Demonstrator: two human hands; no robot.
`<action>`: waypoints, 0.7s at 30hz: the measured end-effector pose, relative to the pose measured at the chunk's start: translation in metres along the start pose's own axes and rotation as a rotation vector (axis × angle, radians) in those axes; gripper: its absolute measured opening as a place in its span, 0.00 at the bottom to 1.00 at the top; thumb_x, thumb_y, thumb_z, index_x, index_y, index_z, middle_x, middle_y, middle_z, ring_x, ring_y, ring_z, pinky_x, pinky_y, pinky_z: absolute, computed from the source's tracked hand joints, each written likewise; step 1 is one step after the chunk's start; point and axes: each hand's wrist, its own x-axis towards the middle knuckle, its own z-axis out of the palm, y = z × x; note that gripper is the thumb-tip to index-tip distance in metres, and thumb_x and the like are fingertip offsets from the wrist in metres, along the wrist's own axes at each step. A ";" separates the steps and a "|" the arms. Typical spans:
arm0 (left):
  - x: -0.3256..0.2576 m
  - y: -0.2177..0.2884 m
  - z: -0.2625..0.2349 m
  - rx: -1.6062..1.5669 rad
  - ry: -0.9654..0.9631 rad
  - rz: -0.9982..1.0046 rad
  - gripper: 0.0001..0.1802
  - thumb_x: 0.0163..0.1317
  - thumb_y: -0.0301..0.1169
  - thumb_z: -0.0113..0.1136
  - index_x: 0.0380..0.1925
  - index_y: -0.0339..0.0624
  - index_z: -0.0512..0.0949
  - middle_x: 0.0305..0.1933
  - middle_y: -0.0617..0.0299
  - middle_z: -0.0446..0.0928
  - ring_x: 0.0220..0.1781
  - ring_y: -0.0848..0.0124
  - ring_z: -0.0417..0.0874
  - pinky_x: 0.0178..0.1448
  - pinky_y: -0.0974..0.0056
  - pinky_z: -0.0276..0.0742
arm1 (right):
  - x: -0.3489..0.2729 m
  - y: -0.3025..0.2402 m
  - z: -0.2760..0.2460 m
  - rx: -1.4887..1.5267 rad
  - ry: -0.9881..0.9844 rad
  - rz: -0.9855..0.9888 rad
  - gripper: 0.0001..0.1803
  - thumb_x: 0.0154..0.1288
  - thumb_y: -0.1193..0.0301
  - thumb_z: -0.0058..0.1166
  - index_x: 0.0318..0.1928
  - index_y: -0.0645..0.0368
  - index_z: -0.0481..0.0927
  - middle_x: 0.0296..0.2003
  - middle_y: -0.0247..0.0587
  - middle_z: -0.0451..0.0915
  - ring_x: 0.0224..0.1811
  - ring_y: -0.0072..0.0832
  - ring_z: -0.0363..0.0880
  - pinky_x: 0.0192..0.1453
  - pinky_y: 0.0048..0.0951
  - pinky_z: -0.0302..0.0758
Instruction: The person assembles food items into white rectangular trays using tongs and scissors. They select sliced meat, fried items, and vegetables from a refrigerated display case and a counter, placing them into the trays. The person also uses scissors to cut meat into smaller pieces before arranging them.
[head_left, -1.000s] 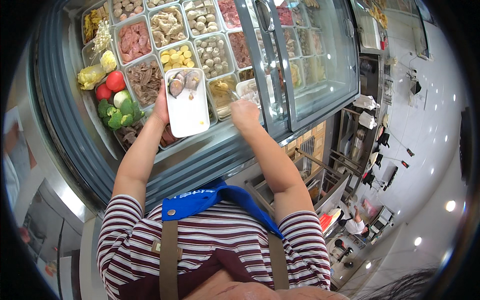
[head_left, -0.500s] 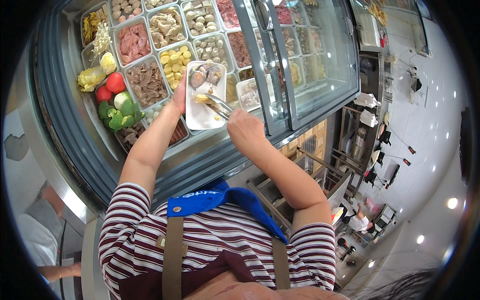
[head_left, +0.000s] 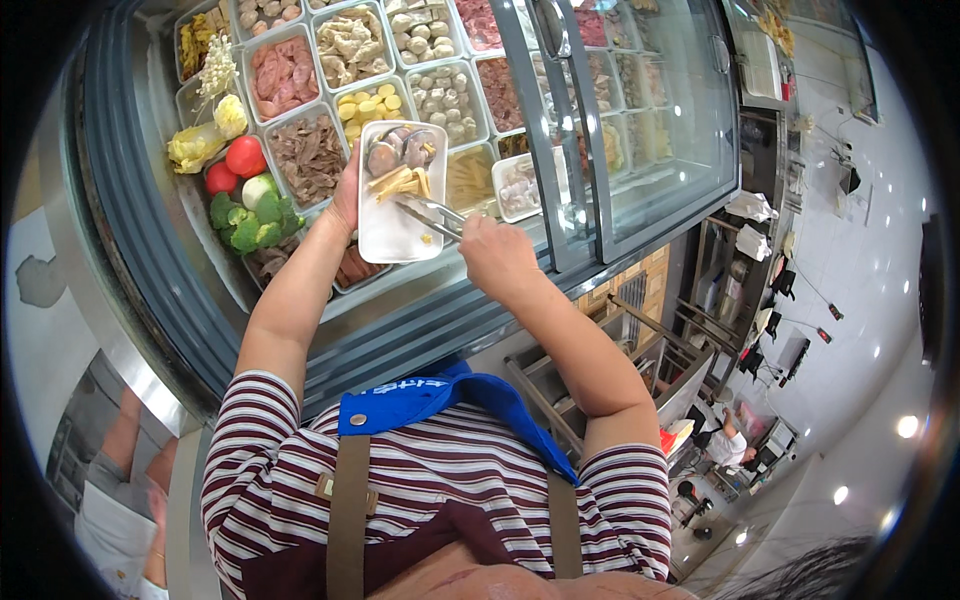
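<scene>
Item 1: my left hand point(head_left: 347, 190), gripping the left edge of a white rectangular tray point(head_left: 395, 215) and holding it level above the food display counter point(head_left: 150, 250).

Item 2: my right hand point(head_left: 495, 252), closed around metal tongs point(head_left: 428, 213); their tips rest on the tray, pinched on pale yellow strips point(head_left: 398, 182) (what kind of food, I cannot tell).

Item 3: tray contents. Brownish round pieces point(head_left: 400, 150) at the far end, the strips in the middle, the near end bare.

Item 4: counter bins beneath and around the tray. Pink sliced meat point(head_left: 283, 75), brown sliced meat point(head_left: 308, 155), yellow balls point(head_left: 365, 105), greyish balls point(head_left: 440, 95).

Item 5: vegetables at the counter's left end. Tomatoes point(head_left: 240, 160), broccoli point(head_left: 245, 220), pale cabbage point(head_left: 195, 148).

Item 6: sliding glass lid point(head_left: 640, 110) covering the counter's right part, its frame just beside my right hand.

Item 7: another person point(head_left: 120, 480), partly visible at lower left, well apart from the tray.
</scene>
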 end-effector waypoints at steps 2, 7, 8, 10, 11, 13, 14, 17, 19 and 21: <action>-0.006 0.003 0.004 0.016 -0.007 0.011 0.41 0.64 0.63 0.35 0.66 0.44 0.59 0.64 0.51 0.65 0.62 0.54 0.70 0.66 0.49 0.65 | -0.006 0.006 -0.013 0.062 -0.045 0.031 0.14 0.50 0.76 0.52 0.37 0.72 0.74 0.27 0.49 0.79 0.28 0.34 0.82 0.31 0.27 0.78; -0.015 0.016 -0.009 -0.028 -0.003 -0.030 0.42 0.63 0.65 0.34 0.66 0.45 0.58 0.65 0.48 0.64 0.64 0.51 0.69 0.67 0.47 0.65 | -0.001 0.039 0.014 0.010 -0.101 0.300 0.09 0.51 0.74 0.53 0.31 0.68 0.76 0.24 0.54 0.79 0.29 0.43 0.82 0.32 0.39 0.78; -0.014 0.018 -0.010 -0.041 0.005 -0.039 0.42 0.62 0.65 0.35 0.66 0.45 0.59 0.65 0.48 0.64 0.63 0.50 0.69 0.66 0.47 0.65 | 0.005 0.044 0.030 0.038 -0.057 0.289 0.08 0.50 0.74 0.52 0.29 0.67 0.77 0.24 0.53 0.79 0.29 0.43 0.82 0.31 0.39 0.78; -0.015 0.018 -0.006 -0.051 0.044 -0.017 0.42 0.62 0.65 0.35 0.66 0.45 0.59 0.65 0.48 0.64 0.63 0.50 0.69 0.66 0.46 0.65 | 0.026 0.048 0.060 0.095 0.038 0.254 0.07 0.48 0.76 0.50 0.26 0.65 0.80 0.24 0.53 0.80 0.30 0.44 0.83 0.30 0.39 0.79; -0.016 0.016 -0.005 -0.056 0.068 -0.007 0.42 0.62 0.65 0.36 0.66 0.45 0.59 0.65 0.48 0.64 0.63 0.50 0.69 0.66 0.46 0.65 | 0.038 0.047 0.074 0.062 -0.021 0.282 0.07 0.48 0.75 0.50 0.25 0.63 0.81 0.25 0.52 0.80 0.31 0.43 0.83 0.30 0.38 0.79; -0.018 0.015 -0.006 -0.082 0.064 -0.039 0.42 0.62 0.65 0.36 0.66 0.45 0.59 0.65 0.48 0.64 0.63 0.50 0.69 0.66 0.46 0.65 | 0.060 0.041 0.095 -0.003 -0.142 0.334 0.08 0.49 0.74 0.51 0.24 0.60 0.83 0.26 0.51 0.81 0.32 0.43 0.83 0.30 0.38 0.80; -0.018 0.014 -0.007 -0.095 0.062 -0.054 0.42 0.62 0.66 0.36 0.66 0.46 0.59 0.65 0.48 0.64 0.63 0.50 0.70 0.66 0.46 0.65 | 0.069 0.041 0.096 0.016 -0.204 0.365 0.08 0.49 0.74 0.51 0.24 0.60 0.83 0.27 0.50 0.82 0.32 0.42 0.83 0.31 0.38 0.80; -0.016 0.008 -0.011 -0.119 0.103 -0.003 0.42 0.62 0.66 0.37 0.65 0.45 0.60 0.65 0.47 0.64 0.62 0.50 0.70 0.66 0.46 0.65 | 0.086 0.042 0.093 0.050 -0.346 0.436 0.08 0.49 0.74 0.51 0.25 0.59 0.84 0.28 0.48 0.83 0.33 0.42 0.83 0.32 0.39 0.81; -0.015 0.006 -0.015 -0.123 0.085 -0.021 0.42 0.62 0.65 0.37 0.65 0.45 0.60 0.65 0.47 0.64 0.62 0.50 0.69 0.66 0.47 0.65 | 0.089 0.043 0.092 0.046 -0.381 0.459 0.08 0.49 0.74 0.51 0.25 0.60 0.84 0.29 0.48 0.83 0.33 0.41 0.83 0.33 0.39 0.81; -0.015 0.007 -0.018 -0.131 0.081 -0.041 0.43 0.62 0.66 0.37 0.65 0.45 0.60 0.65 0.47 0.64 0.63 0.50 0.69 0.66 0.47 0.64 | 0.083 0.044 0.093 0.063 -0.392 0.433 0.08 0.52 0.73 0.52 0.30 0.60 0.85 0.34 0.45 0.83 0.36 0.40 0.84 0.29 0.43 0.81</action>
